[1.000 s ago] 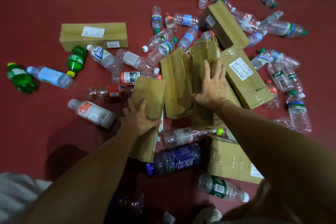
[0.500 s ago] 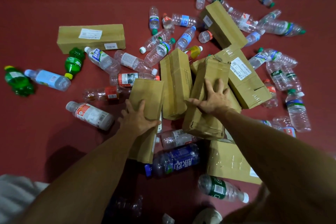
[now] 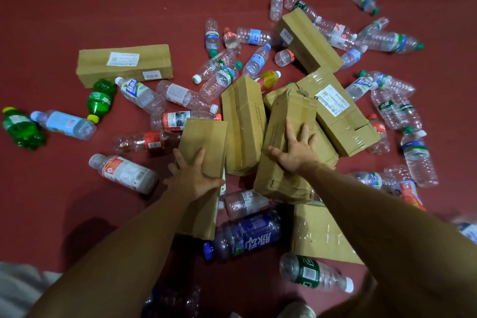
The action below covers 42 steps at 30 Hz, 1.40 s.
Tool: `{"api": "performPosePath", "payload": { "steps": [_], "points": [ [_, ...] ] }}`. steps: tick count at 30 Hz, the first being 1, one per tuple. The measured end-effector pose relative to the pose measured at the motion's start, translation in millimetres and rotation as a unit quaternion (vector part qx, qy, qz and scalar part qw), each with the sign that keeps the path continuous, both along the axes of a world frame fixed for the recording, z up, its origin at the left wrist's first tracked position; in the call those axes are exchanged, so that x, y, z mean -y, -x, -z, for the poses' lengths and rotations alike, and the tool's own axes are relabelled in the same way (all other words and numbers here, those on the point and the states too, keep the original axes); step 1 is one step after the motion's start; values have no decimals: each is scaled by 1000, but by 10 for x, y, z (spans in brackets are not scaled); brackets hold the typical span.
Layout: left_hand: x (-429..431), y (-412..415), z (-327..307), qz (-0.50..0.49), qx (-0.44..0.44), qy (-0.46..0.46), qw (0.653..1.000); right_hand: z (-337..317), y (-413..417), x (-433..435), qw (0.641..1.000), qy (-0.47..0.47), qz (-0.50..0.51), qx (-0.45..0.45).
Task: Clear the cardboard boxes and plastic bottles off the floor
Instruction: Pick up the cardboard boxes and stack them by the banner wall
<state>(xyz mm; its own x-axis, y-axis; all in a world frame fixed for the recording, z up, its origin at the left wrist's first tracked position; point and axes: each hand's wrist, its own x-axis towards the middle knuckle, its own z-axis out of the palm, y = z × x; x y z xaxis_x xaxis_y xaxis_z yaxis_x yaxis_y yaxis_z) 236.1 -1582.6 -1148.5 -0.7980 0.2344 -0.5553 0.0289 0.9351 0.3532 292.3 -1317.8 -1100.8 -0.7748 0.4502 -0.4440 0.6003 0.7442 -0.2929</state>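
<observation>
Cardboard boxes and plastic bottles lie scattered on the red floor [image 3: 77, 8]. My left hand [image 3: 193, 175] grips a long plain box [image 3: 206, 134] from above, fingers over its left edge and thumb on its right side. My right hand [image 3: 296, 152] spans a creased, dented box [image 3: 286, 113] and holds it tilted over the pile. Between these two lies another long box [image 3: 245, 124]. A taped box with a white label [image 3: 343, 116] sits to the right. A dark blue bottle [image 3: 245, 237] lies between my forearms.
A labelled box [image 3: 124, 64] lies apart at the left, next to green bottles [image 3: 99, 99]. Another box [image 3: 309, 41] is at the back, and one more [image 3: 317, 235] lies under my right forearm. Several clear bottles [image 3: 415, 155] crowd the right side. Bare floor stretches along the far left.
My right hand has pulled the creased box nearer to me and lifted it over the pile. A yellow-labelled bottle behind it is now uncovered. My left hand stays on its box.
</observation>
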Motion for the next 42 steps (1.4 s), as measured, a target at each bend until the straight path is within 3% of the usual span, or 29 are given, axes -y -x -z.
{"api": "performPosePath", "payload": {
  "steps": [8, 19, 25, 33, 42],
  "points": [
    [-65, 28, -145, 14, -92, 10, 996, -44, -26, 55, 998, -43, -45, -7],
    [-132, 124, -862, 20, -125, -7, 992, -602, 16, 210, 993, -76, -74, -48],
    [23, 59, -1940, 11, -150, -23, 988, -1691, -98, 454, 988, -86, -119, -38],
    [397, -84, -4263, -24, -161, 7, 987, -3960, 77, 953, 975, -102, -197, -35],
    [1371, -232, -6236, -147, -170, 64, 972, -5857, 501, 2047, 925, -105, -359, -68]
  ]
}}
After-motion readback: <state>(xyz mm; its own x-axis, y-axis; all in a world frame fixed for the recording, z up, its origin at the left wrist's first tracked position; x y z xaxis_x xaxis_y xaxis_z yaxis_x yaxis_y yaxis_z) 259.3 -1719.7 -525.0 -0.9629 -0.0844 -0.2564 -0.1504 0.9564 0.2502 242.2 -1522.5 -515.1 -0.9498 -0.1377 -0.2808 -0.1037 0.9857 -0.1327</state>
